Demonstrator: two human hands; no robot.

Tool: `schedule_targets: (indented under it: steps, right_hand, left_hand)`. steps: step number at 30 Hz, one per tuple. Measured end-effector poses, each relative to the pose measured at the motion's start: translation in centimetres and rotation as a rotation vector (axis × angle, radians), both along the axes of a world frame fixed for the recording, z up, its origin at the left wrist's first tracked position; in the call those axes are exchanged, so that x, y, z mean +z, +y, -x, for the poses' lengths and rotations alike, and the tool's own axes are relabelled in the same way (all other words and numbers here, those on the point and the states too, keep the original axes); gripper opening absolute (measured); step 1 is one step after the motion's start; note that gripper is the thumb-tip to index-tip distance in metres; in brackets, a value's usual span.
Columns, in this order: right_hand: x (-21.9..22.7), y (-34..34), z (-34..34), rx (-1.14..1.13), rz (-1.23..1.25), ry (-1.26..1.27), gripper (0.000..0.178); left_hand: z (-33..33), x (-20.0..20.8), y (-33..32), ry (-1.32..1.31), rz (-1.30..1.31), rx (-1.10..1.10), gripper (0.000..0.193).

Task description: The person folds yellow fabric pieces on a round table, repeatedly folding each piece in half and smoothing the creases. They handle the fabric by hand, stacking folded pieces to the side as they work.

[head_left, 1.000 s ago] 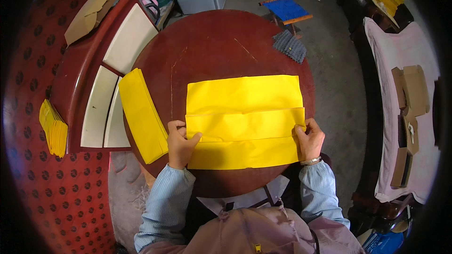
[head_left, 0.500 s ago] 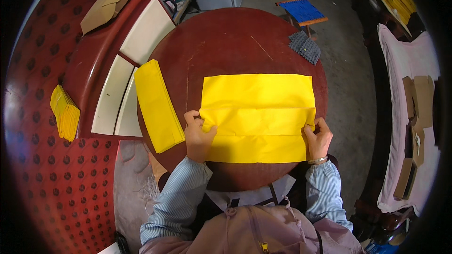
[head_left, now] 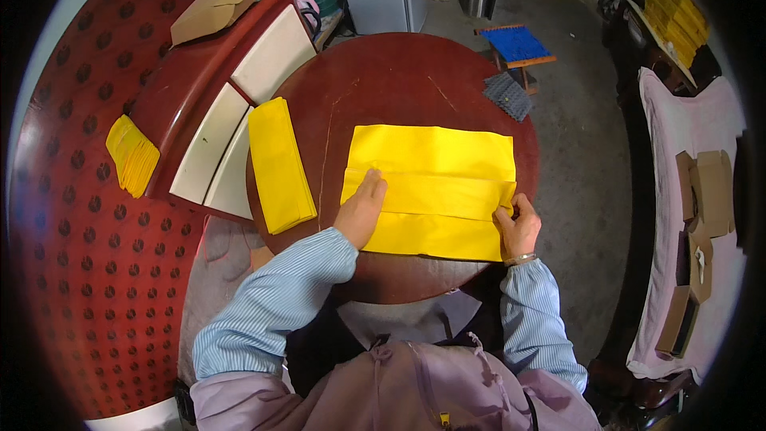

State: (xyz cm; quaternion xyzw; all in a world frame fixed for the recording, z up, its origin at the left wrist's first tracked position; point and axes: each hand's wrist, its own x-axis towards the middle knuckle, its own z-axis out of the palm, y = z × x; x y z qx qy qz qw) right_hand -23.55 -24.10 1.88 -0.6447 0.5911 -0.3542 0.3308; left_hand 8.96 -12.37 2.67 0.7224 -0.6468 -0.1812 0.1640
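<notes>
A yellow sheet [head_left: 435,153] of paper or thin fabric lies on the round, dark red table [head_left: 383,72], with a folded band running across its middle. My left hand [head_left: 365,206] rests on the sheet near its left edge, fingers stretched out along the crease. At the right edge, my right hand [head_left: 518,227] pinches the folded band between thumb and fingers. To the left of the sheet sits a stack of folded yellow pieces [head_left: 279,164], apart from both hands.
A grey textured mat [head_left: 508,96] lies at the table's far right edge, near a blue-topped folding stool [head_left: 517,44]. A drawer cabinet [head_left: 211,144] stands on the left. Cardboard boxes [head_left: 706,191] lie on a pink-covered seat [head_left: 650,287] at the right.
My left hand has let go of the sheet's left edge and moved inward, its fingers now flat on the crease. The right hand keeps its pinch. The view has shifted slightly.
</notes>
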Motion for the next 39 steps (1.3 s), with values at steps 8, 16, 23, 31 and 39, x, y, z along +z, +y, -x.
schedule_targets:
  steps: [8, 16, 23, 31, 39]
  right_hand:
    - [-0.4, -0.2, 0.6, 0.023, -0.019, -0.009, 0.022]
    - [1.9, 2.8, -6.3, 0.243, 0.616, 0.167, 0.047]
    - [-2.8, 3.5, -12.4, 0.528, 0.386, 0.642, 0.063]
    - [-1.1, 2.4, -5.0, 0.394, 0.263, 0.908, 0.073]
    - [-2.1, 1.9, -1.7, 0.363, 0.280, 0.826, 0.068]
  left_hand:
    - [8.8, -0.6, -4.1, -0.272, -0.210, 0.374, 0.105]
    - [9.0, -0.8, -4.2, -0.274, -0.230, 0.402, 0.102]
    - [8.9, -1.7, -4.3, -0.415, -0.245, 0.423, 0.090]
    - [5.8, -0.5, -2.0, -0.313, -0.160, 0.372, 0.108]
    - [3.9, -1.6, -0.8, -0.281, -0.123, 0.345, 0.106]
